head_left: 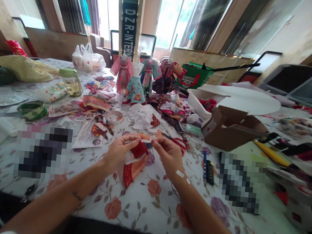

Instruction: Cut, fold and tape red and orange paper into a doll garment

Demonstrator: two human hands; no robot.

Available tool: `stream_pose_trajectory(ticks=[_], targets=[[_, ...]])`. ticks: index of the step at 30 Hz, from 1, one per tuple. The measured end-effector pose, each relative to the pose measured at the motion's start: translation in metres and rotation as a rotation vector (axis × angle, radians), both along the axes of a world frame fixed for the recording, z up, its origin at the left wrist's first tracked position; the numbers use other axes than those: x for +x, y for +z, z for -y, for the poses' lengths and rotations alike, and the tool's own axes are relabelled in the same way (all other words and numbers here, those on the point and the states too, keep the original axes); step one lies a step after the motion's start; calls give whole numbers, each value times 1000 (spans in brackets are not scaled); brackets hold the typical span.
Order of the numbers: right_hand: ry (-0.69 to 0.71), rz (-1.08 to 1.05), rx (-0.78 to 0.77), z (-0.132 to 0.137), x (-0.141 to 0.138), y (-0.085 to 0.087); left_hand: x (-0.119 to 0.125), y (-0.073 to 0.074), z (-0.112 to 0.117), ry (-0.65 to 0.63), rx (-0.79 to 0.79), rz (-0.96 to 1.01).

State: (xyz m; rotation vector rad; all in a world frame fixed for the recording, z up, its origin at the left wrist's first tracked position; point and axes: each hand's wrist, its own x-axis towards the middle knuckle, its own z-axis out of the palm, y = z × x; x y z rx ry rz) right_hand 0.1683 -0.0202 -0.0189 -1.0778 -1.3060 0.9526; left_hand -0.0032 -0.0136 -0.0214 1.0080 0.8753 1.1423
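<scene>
My left hand and my right hand meet over the middle of the table, both closed in a pinch. Between their fingertips a short white strip is stretched level, one end in each hand. Just below it hangs a small piece of red and orange doll-sized clothing with a patterned red border; its upper part is partly hidden by my left fingers. Two small white strips stick to my right wrist. Close beyond my right fingers lie red-handled scissors.
Dressed doll forms stand at the back amid fabric scraps. Right of my hands are an open cardboard box, a white tray, and a blue pen. Leftward lie a green tape roll and a bottle.
</scene>
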Motion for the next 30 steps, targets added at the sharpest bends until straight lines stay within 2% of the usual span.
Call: stream_pose_trajectory(ticks=[3,5,9,13,16,19,22,27,30], targets=[[-136,81,53,-3,6,0,-6,-2,-6,146,159,-256],[-165,184,104,-5,9,-3,-12,-5,-13,204,251,-458],[-51,432,197,-4,7,-8,-22,-11,-25,146,329,-651],[98,614,300,2,5,-7,-23,-14,-30,27,261,-762],[146,689,306,2,10,-5,-22,-13,-30,-5,223,-698],[104,799,306,-3,14,-8,-21,-11,-29,21,171,-471],[95,889,383,-10,12,-15,-20,-6,-28,40,93,-254],[80,895,528,-20,3,-22,-20,3,-24,50,-3,-123],[43,815,551,-22,-2,-21,-21,5,-23,54,-16,-34]])
